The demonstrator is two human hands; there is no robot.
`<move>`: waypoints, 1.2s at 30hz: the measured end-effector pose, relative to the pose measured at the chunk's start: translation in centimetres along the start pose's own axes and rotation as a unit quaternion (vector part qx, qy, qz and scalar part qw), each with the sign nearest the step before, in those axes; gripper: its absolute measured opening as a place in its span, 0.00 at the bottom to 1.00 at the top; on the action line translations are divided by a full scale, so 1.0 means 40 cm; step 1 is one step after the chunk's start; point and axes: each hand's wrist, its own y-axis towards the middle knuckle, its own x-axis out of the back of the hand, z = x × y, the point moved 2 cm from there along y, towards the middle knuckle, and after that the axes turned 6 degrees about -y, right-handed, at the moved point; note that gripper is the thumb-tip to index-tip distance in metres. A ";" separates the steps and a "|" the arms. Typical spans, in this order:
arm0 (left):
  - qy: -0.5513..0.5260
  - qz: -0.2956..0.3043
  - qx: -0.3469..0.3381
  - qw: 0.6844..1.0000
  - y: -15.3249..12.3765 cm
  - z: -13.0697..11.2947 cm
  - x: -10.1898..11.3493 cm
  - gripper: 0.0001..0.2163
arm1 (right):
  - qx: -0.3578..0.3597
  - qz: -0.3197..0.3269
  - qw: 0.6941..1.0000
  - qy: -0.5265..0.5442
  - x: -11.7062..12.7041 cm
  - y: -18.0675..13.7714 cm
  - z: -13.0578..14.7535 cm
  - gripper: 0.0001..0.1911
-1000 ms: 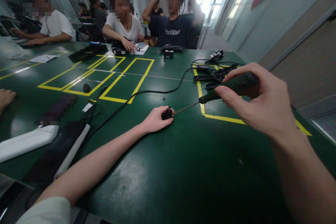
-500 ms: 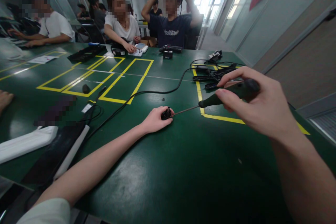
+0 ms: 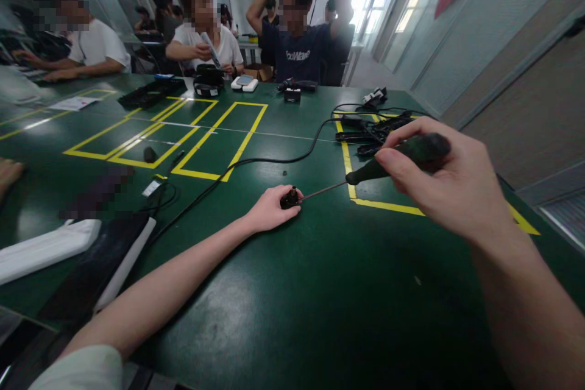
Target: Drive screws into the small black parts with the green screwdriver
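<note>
My left hand (image 3: 270, 209) rests on the green table (image 3: 292, 292), closed around a small black part (image 3: 289, 198) with a short stub pointing up. What kind of part it is, I cannot make out. A screwdriver (image 3: 400, 158) with a dark handle lies in the fingers of my right hand (image 3: 452, 183), which is raised above the table on the right. Its thin metal shaft slants down to the left, and the tip meets the right side of the black part, close to my left thumb.
A black cable (image 3: 269, 160) crosses the table beyond my left hand. Dark cords and devices (image 3: 384, 128) lie inside yellow tape at the right. White-edged devices (image 3: 50, 247) are at the left. Several people sit opposite; another person's hand (image 3: 9, 173) shows at the left edge.
My right hand has shifted slightly, turning the screwdriver handle a little; my left hand stays put. Across the table, one person has lifted a flat item, and another has raised headgear higher.
</note>
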 end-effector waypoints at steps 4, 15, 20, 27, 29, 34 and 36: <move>0.002 -0.004 0.002 1.000 0.000 0.006 -0.002 0.09 | 0.025 0.007 1.000 0.018 0.006 -0.003 0.007 0.07; 0.011 -0.002 0.002 1.000 0.000 0.001 0.002 0.08 | -0.010 0.018 1.000 -0.003 0.007 0.000 -0.001 0.14; 0.058 -0.079 0.023 0.995 0.000 0.012 0.006 0.10 | -0.022 -0.018 0.999 0.032 0.005 -0.002 0.008 0.10; -0.022 0.006 -0.002 1.000 0.004 0.031 0.005 0.18 | -0.011 -0.046 0.997 0.061 -0.005 0.001 0.006 0.06; -0.070 0.030 -0.001 0.997 0.005 0.035 0.006 0.16 | -0.009 -0.045 0.997 0.060 -0.007 0.001 0.004 0.06; -0.087 0.018 0.007 0.996 0.005 0.033 0.009 0.11 | 0.008 -0.033 0.998 0.057 -0.014 -0.002 -0.003 0.05; -0.077 0.011 0.010 0.997 0.004 0.031 0.009 0.11 | 0.010 -0.020 0.998 0.059 -0.018 -0.004 -0.004 0.04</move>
